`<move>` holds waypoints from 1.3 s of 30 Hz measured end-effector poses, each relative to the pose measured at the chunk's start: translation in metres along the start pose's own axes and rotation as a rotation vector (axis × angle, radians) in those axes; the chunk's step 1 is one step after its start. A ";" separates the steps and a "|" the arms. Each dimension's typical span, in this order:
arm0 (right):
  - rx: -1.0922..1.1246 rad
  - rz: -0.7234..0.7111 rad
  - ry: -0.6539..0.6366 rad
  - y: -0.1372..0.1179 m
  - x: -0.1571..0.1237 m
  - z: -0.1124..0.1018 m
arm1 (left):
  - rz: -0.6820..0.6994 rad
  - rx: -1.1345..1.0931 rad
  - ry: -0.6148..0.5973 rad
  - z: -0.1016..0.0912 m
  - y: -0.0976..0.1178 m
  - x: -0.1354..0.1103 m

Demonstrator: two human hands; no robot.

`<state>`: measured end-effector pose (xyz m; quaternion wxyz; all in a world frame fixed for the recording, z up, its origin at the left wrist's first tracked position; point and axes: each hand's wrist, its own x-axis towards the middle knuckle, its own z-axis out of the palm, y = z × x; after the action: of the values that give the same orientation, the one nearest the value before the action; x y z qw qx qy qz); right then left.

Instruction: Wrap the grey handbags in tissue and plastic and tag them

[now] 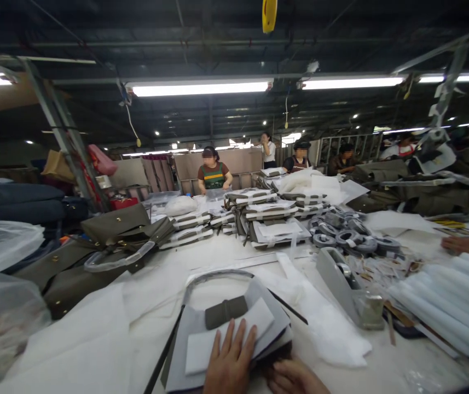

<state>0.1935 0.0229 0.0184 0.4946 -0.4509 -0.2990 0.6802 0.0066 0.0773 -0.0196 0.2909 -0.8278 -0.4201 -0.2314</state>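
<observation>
My left hand (pixel 229 358) lies flat with fingers stretched out on a white foam sheet (pixel 218 339) that covers a grey handbag (pixel 226 312) on the table in front of me. My right hand (pixel 294 376) sits just to the right at the bag's lower right corner, fingers curled against its dark edge; what it grips is partly hidden. The bag's wrapped handle (pixel 218 276) arches above the dark flap.
Olive bags (pixel 106 241) lie at left, clear plastic bags (pixel 0 273) far left. A tape dispenser (pixel 347 287), white foam rolls (pixel 451 298), tape rolls (pixel 351 235) and stacked wrapped bags (pixel 267 210) stand to the right and behind. Another person's hand (pixel 462 243) reaches in; workers sit beyond.
</observation>
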 end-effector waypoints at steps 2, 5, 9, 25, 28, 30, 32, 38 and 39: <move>0.178 0.052 -0.002 -0.001 -0.005 0.013 | 0.024 0.015 -0.026 -0.015 -0.002 0.002; 0.356 -0.010 0.018 -0.008 -0.016 0.031 | 0.050 -0.039 -0.072 -0.032 -0.005 0.005; 0.377 -0.053 0.045 -0.016 -0.024 0.048 | 0.025 -0.101 -0.095 -0.036 -0.009 0.006; -1.704 -0.692 0.298 -0.093 0.074 -0.081 | -0.278 -0.301 -0.022 -0.042 -0.061 0.018; -1.777 -0.533 0.330 -0.107 0.106 -0.080 | -0.288 -0.308 -0.016 -0.042 -0.063 0.019; -1.798 -0.435 0.325 -0.114 0.123 -0.078 | -0.274 -0.316 -0.010 -0.042 -0.063 0.020; -1.803 -0.359 0.291 -0.122 0.131 -0.077 | -0.262 -0.321 -0.006 -0.041 -0.062 0.020; -1.737 -0.323 -0.015 -0.147 0.095 -0.094 | -0.301 -0.346 -0.008 -0.040 -0.063 0.018; -1.709 -0.351 -0.084 -0.149 0.081 -0.101 | -0.303 -0.351 -0.003 -0.040 -0.064 0.018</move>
<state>0.3369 0.1451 0.0783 0.0732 -0.5896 -0.7896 0.1531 -0.0424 0.0909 0.0387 0.1039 -0.7935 -0.4934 -0.3407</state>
